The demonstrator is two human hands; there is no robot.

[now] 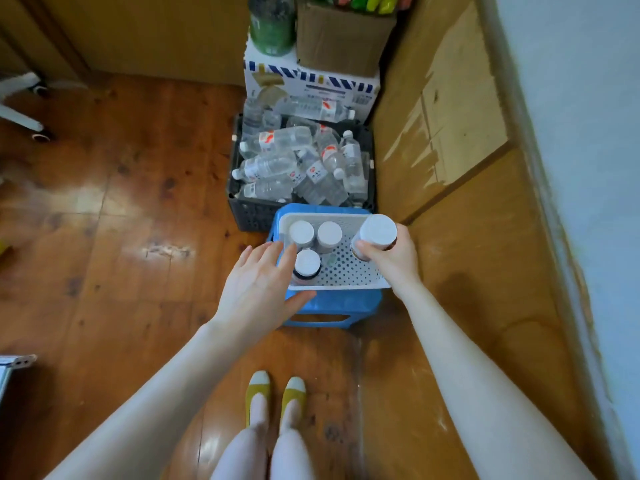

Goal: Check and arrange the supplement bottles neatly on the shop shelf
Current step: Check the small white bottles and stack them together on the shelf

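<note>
**A:** Where's the bottle being handled?

**B:** A white-capped bottle [378, 232] is in the right grip [391, 258], fingers curled round its brown body. It is held up at the basket's far right corner, tilted a little.

**A:** And the others?

**B:** Three bottles [307, 263] stand upright at the left end of the white basket [346, 285], close together. The rest of the basket floor is bare.

**A:** The left grip?

**B:** The left grip [256, 285] holds nothing. Its fingers are straight and spread over the basket's left rim, just beside the nearest bottle. I can't tell whether it touches.

**A:** What's around?

**B:** The basket sits on a blue stool [332, 304]. Behind the stool is a black crate [249, 211] heaped with water bottles [266, 168], all on a wooden floor [121, 220].

**A:** Progress?

**B:** Partway, I'd judge. One bottle is out, three are left to lift, and no shelf is in view, so nothing shows as arranged yet.
</note>
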